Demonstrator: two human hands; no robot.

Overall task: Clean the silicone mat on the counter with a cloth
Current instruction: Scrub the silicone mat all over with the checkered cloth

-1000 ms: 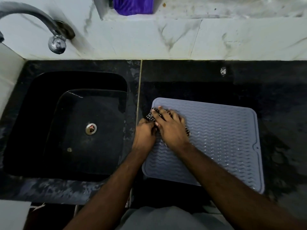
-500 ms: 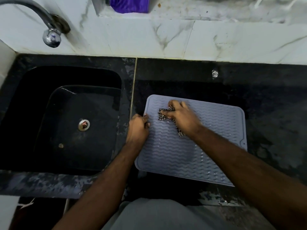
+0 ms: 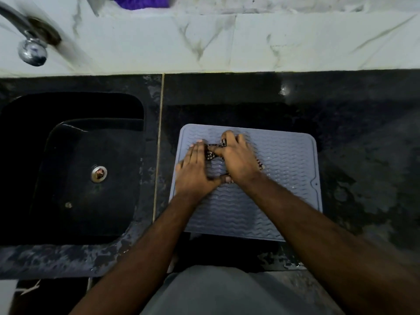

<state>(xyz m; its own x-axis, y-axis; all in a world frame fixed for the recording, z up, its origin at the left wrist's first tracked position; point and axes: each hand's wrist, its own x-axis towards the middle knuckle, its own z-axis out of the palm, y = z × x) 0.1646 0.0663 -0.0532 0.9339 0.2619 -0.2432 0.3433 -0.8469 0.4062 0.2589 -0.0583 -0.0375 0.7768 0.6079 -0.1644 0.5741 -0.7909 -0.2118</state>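
A grey silicone mat (image 3: 284,178) with a wavy ribbed surface lies flat on the black counter, right of the sink. A small dark patterned cloth (image 3: 212,152) sits on the mat's far left part, mostly covered by my hands. My right hand (image 3: 238,160) is closed over the cloth and presses it on the mat. My left hand (image 3: 195,171) lies on the mat beside it, fingers stretched forward and touching the cloth's left end.
A black sink (image 3: 75,169) with a metal drain is to the left, with a chrome tap (image 3: 31,51) above it. A white marble backsplash (image 3: 250,46) runs behind, and a purple item (image 3: 141,2) rests on its ledge. The counter (image 3: 363,155) right of the mat looks wet.
My left hand has moved from the mat's left edge onto the mat, up against the cloth. My right hand stays on the cloth at the mat's far left part.
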